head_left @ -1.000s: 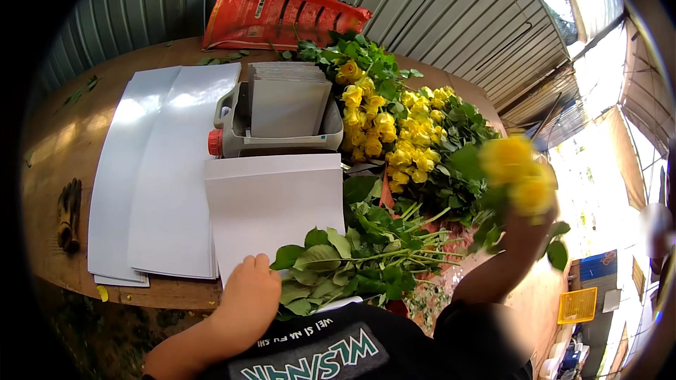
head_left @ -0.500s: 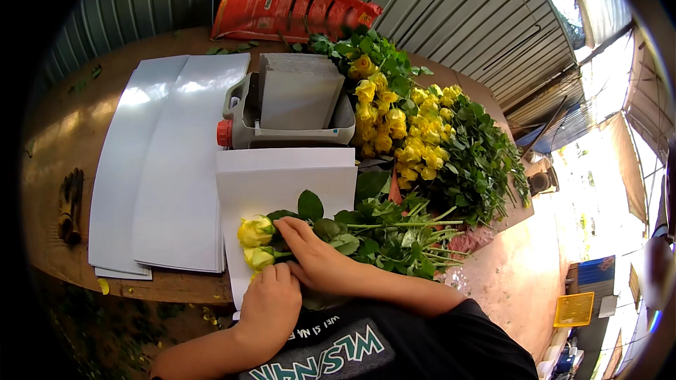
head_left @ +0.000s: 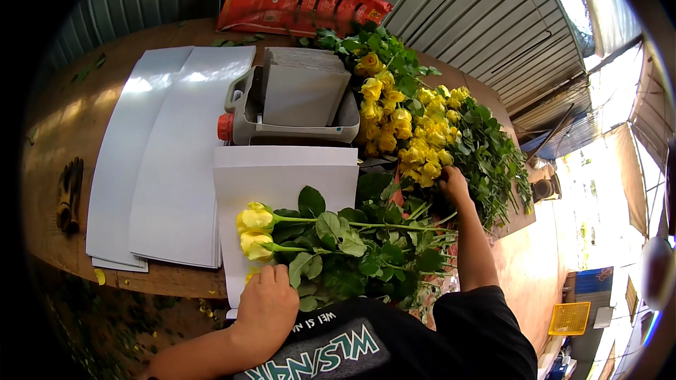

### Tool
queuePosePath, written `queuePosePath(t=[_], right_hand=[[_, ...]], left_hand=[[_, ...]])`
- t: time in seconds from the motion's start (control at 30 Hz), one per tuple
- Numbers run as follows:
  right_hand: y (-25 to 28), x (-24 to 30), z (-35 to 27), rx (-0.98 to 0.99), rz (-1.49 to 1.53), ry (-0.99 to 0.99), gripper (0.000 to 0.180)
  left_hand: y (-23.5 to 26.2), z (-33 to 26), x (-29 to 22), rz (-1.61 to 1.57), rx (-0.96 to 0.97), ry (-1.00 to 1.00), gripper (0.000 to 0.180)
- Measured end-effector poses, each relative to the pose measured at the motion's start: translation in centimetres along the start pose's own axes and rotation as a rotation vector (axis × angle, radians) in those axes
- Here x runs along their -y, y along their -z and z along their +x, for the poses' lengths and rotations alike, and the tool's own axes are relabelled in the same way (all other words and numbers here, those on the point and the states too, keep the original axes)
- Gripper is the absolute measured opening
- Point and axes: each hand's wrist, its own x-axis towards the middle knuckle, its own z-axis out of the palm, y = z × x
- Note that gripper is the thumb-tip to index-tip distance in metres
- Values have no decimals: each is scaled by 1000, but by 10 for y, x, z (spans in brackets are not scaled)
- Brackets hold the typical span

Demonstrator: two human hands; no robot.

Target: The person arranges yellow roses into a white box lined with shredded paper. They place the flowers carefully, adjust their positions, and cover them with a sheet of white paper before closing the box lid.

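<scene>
My left hand [head_left: 266,308] lies at the near edge of a white paper sheet [head_left: 282,174], its fingers curled over the neck of a yellow rose that is mostly covered. Just beyond it, two more yellow roses [head_left: 255,231] rest on the sheet with their heads leftward. Their leafy green stems [head_left: 366,239] stretch to the right. My right hand [head_left: 455,186] reaches into the heap of yellow roses [head_left: 422,137] at the back right. Its bent fingers pinch at the base of a rose there, partly hidden among blossoms and leaves.
A cut-open grey jerrycan [head_left: 296,134] with a red cap holds upright cards [head_left: 306,91]. Large white sheets [head_left: 176,169] are stacked at the left, beside dark gloves [head_left: 69,197]. A red bag [head_left: 299,0] lies against the corrugated wall. A yellow crate [head_left: 569,318] stands at the far right.
My right hand has left the roses on the sheet and moved right and away to the rose heap, uncovering the laid blossoms and stems. My left hand has stayed nearly in place.
</scene>
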Motion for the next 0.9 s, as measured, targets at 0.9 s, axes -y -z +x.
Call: queuePosePath(t=[0.9], right_hand=[[32, -13, -7, -175, 332, -25, 27]], left_hand=[[-1, 1, -3, 12, 17, 26, 9]])
